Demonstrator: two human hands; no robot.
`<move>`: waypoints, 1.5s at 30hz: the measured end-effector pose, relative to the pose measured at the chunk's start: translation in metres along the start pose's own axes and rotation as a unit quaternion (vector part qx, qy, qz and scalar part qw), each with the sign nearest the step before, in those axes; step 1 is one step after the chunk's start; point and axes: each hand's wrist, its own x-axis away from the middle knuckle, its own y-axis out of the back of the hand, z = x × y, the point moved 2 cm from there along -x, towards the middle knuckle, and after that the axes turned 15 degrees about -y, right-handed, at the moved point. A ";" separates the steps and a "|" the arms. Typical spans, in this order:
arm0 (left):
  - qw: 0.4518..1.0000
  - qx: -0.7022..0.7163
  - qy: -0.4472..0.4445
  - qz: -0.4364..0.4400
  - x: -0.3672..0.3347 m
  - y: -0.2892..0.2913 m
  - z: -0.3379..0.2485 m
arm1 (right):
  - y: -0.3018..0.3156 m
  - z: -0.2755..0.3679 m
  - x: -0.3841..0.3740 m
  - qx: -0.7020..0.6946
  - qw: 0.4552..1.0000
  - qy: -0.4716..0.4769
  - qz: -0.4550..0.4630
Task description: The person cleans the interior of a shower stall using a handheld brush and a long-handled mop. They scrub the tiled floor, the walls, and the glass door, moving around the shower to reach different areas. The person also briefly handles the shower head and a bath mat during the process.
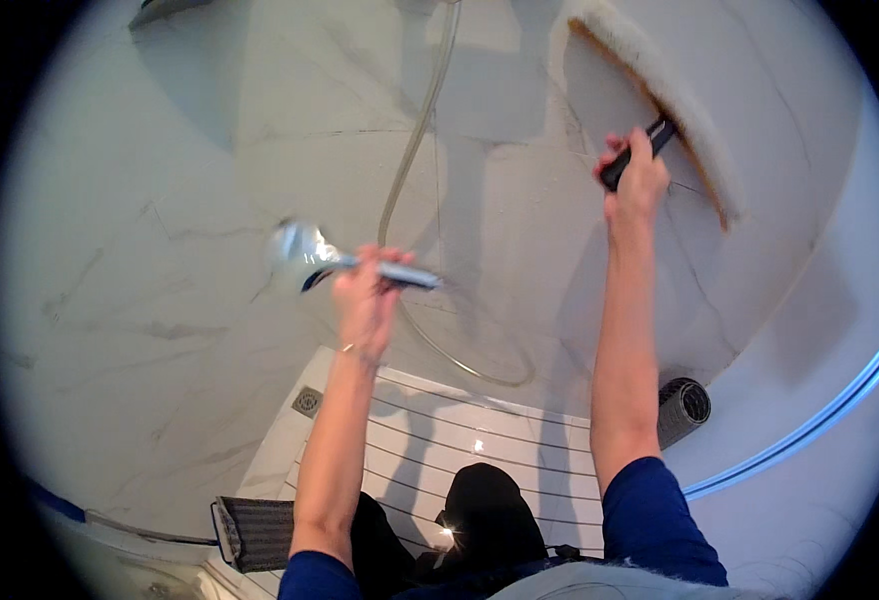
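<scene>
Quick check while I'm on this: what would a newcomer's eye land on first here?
Probably the wide white fluffy pad at upper right, its black handle gripped in the right hand. Next, left of centre, the shiny, motion-blurred shower head in the left hand. Then the bright curved strip at lower right.
</scene>
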 end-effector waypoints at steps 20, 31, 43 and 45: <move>0.897 -0.118 0.195 -0.379 0.098 0.175 0.002 | -0.211 -0.157 0.034 0.004 0.988 -0.027 0.150; 0.843 -0.157 0.152 -0.491 0.155 0.162 -0.070 | 0.088 -0.276 0.172 0.331 0.786 -0.481 -0.203; 0.844 -0.286 0.147 -0.429 0.064 0.135 -0.220 | 0.037 -0.160 0.258 -0.051 0.619 -0.618 -0.482; 0.857 -0.293 0.146 -0.398 0.043 0.130 -0.226 | 0.074 -0.151 0.253 0.068 0.632 -0.592 -0.495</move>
